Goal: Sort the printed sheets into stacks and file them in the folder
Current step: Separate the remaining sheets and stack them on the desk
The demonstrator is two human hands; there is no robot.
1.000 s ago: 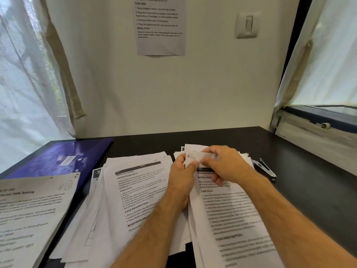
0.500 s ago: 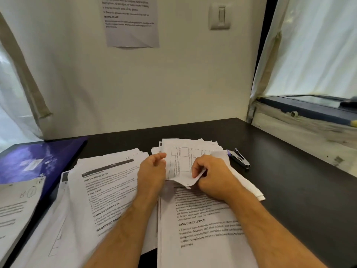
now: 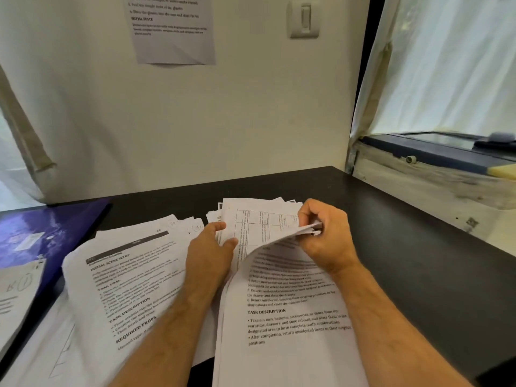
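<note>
A person's right hand (image 3: 325, 236) curls its fingers round the far end of several printed sheets (image 3: 262, 227) and holds them folded back from a stack of printed pages (image 3: 290, 317) on a black table (image 3: 405, 247). The underside of the lifted sheets, ruled as a table with small print, faces up. The top end of that bundle is bunched inside the closed fingers — something dark shows at the fingertips, too small to make out.

The left hand (image 3: 212, 252) lies at the left edge of the same stack, thumb and forefinger pinching the side of the raised sheets where they bend away from the page below. The exposed page carries numbered lines and a bold heading, "TASK DESCRIPTION".

Just to the left, partly under the left forearm, a second, looser pile of printed sheets (image 3: 125, 280) fans out across the near part of the table, its top page headed "INITIAL SCENE SETUP". Further left a blue folder (image 3: 42, 233) lies flat and closed at the far left of the table, well apart from both hands, with another sheet (image 3: 16, 297), marked by hand with a circled figure, overlapping its near edge.

On the wall behind — a printed notice (image 3: 173, 32) and a light switch (image 3: 304, 19). A curtained window (image 3: 452, 68) stands at the right.
</note>
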